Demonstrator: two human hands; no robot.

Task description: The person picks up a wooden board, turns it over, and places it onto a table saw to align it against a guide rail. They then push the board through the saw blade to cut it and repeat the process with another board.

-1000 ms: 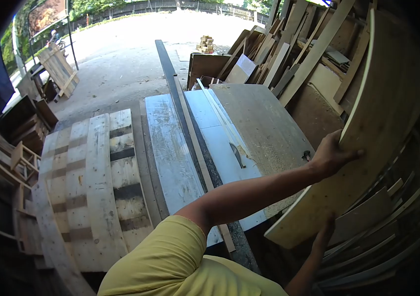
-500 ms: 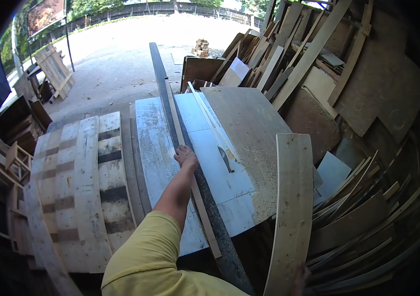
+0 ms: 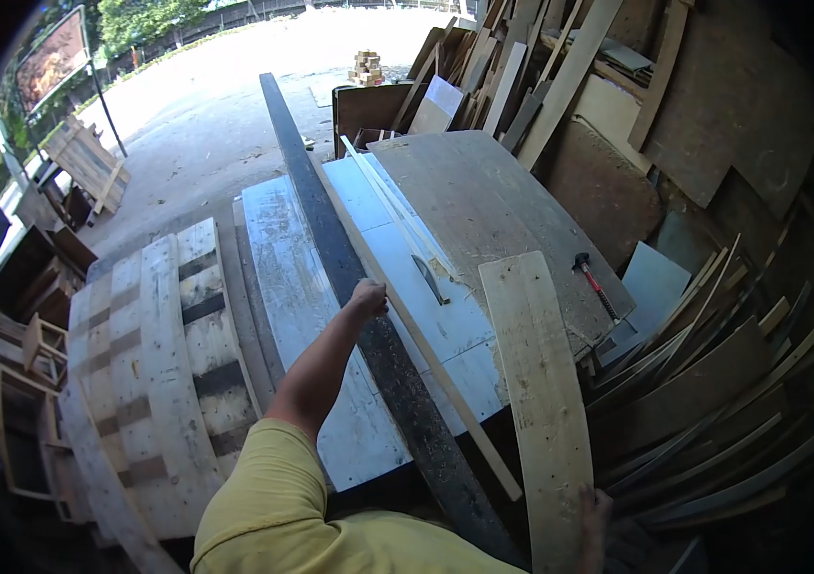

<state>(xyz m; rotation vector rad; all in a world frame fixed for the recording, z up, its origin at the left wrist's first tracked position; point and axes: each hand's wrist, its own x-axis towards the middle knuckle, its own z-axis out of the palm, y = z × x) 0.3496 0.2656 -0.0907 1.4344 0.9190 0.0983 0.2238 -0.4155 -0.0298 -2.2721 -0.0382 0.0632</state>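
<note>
- The left hand (image 3: 368,298) has its fingers curled and seems to pinch the edge of the narrow wooden strip (image 3: 455,397).
- This strip has its long axis going from far left to near right; the left hand is on its side towards the dark beam (image 3: 407,392), and is the nearer hand to its middle.
- The strip and the beam are close together at the far end, but towards the person a gap opens between them.
- The right hand (image 3: 595,507) grasps the wide board (image 3: 546,383) by its right edge, close to the person. The board extends away from this hand, with its far end leaning a little to the left.
- The board is to the right of the strip, well apart at the far end and nearer at the close end.
- Between their far parts, a curved blade-like piece (image 3: 429,279) is on the pale blue table (image 3: 388,253).
- Beyond the board there is a brown sheet (image 3: 493,191), with a red-handled hammer (image 3: 596,285) on its right part.
</note>
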